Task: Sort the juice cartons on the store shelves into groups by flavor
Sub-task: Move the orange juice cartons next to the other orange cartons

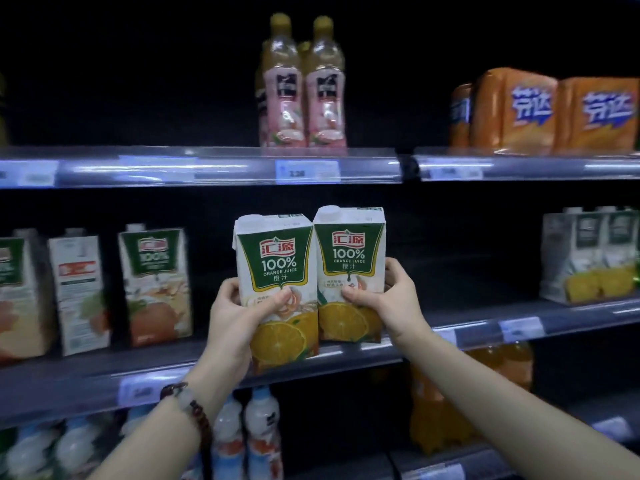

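Two orange juice cartons [311, 285], stiff and likely heavy, held mid-body: left hand [239, 317] grips one; right hand [388, 292] grips the other.

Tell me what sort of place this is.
Most likely a shop's drinks aisle: tiered shelves with price tags on the rails, rows of juice cartons and pink bottles, and orange multipacks above.

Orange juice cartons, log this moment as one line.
left hand grips orange juice carton | right hand grips second orange carton | side by side, middle shelf
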`<state>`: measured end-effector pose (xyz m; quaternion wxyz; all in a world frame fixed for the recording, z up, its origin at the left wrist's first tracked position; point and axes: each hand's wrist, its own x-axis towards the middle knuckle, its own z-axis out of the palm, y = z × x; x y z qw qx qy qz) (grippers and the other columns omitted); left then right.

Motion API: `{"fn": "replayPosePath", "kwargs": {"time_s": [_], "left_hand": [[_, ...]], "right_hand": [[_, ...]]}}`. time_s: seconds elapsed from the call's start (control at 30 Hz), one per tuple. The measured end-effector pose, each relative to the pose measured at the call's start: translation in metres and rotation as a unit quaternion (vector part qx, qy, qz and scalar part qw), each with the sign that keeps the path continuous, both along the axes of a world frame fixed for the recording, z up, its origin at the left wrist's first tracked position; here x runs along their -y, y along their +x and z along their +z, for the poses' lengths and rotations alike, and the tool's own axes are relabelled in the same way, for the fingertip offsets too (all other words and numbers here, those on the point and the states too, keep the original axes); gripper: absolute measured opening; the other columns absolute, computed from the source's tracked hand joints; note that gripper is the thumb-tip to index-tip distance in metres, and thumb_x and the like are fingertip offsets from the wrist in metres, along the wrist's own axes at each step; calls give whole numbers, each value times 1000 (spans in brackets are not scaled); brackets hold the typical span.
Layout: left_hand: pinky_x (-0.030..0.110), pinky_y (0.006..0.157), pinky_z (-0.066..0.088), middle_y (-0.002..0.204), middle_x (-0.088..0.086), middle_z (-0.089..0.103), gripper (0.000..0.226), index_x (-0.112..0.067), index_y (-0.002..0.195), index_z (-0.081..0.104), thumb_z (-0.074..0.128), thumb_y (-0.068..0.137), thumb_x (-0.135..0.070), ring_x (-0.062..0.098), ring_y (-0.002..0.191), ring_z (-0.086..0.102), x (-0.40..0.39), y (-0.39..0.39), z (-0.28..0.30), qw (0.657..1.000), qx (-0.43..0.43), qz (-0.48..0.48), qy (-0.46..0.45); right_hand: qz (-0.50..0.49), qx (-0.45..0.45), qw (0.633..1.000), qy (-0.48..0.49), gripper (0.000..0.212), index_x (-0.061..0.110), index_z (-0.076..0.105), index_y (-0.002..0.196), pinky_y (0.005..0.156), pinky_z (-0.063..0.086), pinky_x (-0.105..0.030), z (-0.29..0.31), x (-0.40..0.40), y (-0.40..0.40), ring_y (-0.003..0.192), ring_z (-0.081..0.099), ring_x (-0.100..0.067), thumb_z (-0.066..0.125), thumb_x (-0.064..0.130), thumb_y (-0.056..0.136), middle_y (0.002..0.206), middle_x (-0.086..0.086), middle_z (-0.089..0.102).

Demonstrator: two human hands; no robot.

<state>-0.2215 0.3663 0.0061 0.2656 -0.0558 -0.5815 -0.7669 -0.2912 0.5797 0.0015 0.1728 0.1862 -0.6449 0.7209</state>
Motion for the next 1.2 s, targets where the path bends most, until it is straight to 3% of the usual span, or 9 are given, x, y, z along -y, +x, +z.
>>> {"fn": "replayPosePath", "kwargs": {"time_s": [0.2, 0.4, 0.57, 0.67, 0.87, 0.97, 1.03, 1.13, 1.2], "left_hand": [[41, 76, 59, 101, 9, 74, 82, -10, 108, 57, 89, 35, -28, 25, 89, 74, -71, -41, 13, 998, 17, -66, -2], [41, 77, 60, 105, 10, 73, 87, -8, 115, 55, 89, 38, -27, 24, 90, 74, -128, -88, 19, 992, 24, -126, -11], [42, 80, 58, 104, 8, 72, 79, -22, 103, 54, 90, 33, -31, 24, 92, 73, -177, -122, 15, 989, 36, -144, -16], [42, 80, 58, 102, 8, 73, 76, -24, 100, 55, 90, 33, -32, 24, 89, 73, -205, -140, 12, 989, 45, -144, -13], [33, 68, 58, 95, 6, 74, 75, -19, 102, 56, 89, 36, -29, 19, 80, 74, -263, -168, 10, 995, 36, -95, -9], [29, 60, 57, 91, 4, 74, 68, -23, 95, 56, 90, 36, -28, 16, 72, 75, -293, -180, 10, 996, 43, -82, 7], [29, 59, 57, 88, 5, 74, 66, -23, 93, 56, 90, 36, -27, 16, 69, 75, -313, -187, 8, 996, 46, -72, 15], [38, 71, 59, 90, 8, 74, 72, -22, 94, 57, 90, 31, -31, 24, 77, 74, -336, -192, 1, 997, 62, -47, 11], [37, 68, 59, 90, 7, 74, 75, -22, 95, 58, 90, 28, -34, 23, 77, 75, -347, -194, -5, 997, 65, -35, 13]], "right_hand": [[-83, 1, 996, 15, 76, 14, 56, 122, 87, 58, -50, 5, -77, -19, 103, 70, -23, 94, 16, 56, 113, -4, 70], [-181, -15, 983, 37, 71, 19, 56, 119, 88, 58, -42, 7, -139, -33, 100, 69, -16, 93, 16, 59, 109, 3, 69], [-224, -2, 974, 25, 70, 20, 55, 118, 90, 57, -47, -4, -183, -47, 102, 68, -18, 93, 19, 59, 111, 2, 69], [-225, 3, 974, 17, 65, 26, 56, 113, 87, 58, -45, -9, -213, -62, 100, 69, -16, 92, 17, 60, 109, 3, 70], [-201, -13, 979, 42, 58, 36, 55, 102, 70, 55, -19, -1, -276, -97, 93, 68, -5, 91, 13, 62, 102, 9, 70], [-172, -6, 984, 56, 57, 38, 54, 100, 66, 52, -16, -2, -308, -112, 89, 67, 0, 91, 16, 62, 101, 11, 69], [-142, 2, 989, 50, 58, 37, 54, 104, 66, 53, -17, -2, -327, -124, 90, 68, -2, 90, 16, 63, 104, 10, 69], [-94, 17, 994, 47, 65, 30, 54, 114, 76, 58, -31, -1, -348, -140, 96, 70, -12, 90, 13, 63, 110, 6, 69], [-62, 26, 997, 42, 71, 27, 54, 119, 80, 60, -40, -1, -357, -153, 98, 71, -17, 91, 14, 60, 112, 4, 70]]}}
